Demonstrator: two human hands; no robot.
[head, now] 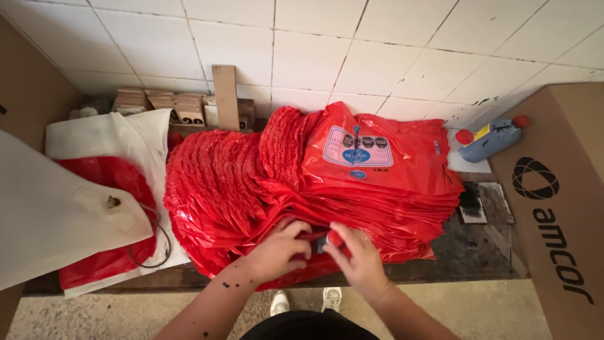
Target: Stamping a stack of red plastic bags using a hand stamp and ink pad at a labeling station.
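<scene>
A thick stack of red plastic bags (377,189) lies flat on the dark stone counter (478,252), its long axis running left to right along the tiled wall (314,56), with the near edge of the stack overhanging toward the person. The top bag faces up and shows a pale printed label with a blue heart shape, set upright as seen from the person's side, so the bag's top points toward the wall. Left of this stack, touching it, a second mass of the same red bags (220,182) is fanned out in overlapping ridges, glossy and crinkled. Both hands work at the near edge of the stack: the left hand (280,249) has its fingers curled closed on the edge of the bags, and the right hand (358,252), just beside it, pinches the same edge together with a small dark object that I cannot identify. Further left of the stack, a white plastic sheet (69,201) drapes over more red material. Right of the stack, near the wall, a blue-grey bottle with a red cap (491,138) lies tilted, and beyond it stands a brown cardboard box (560,208). Behind the fanned bags, small brown cardboard pieces (170,104) lean against the wall.
</scene>
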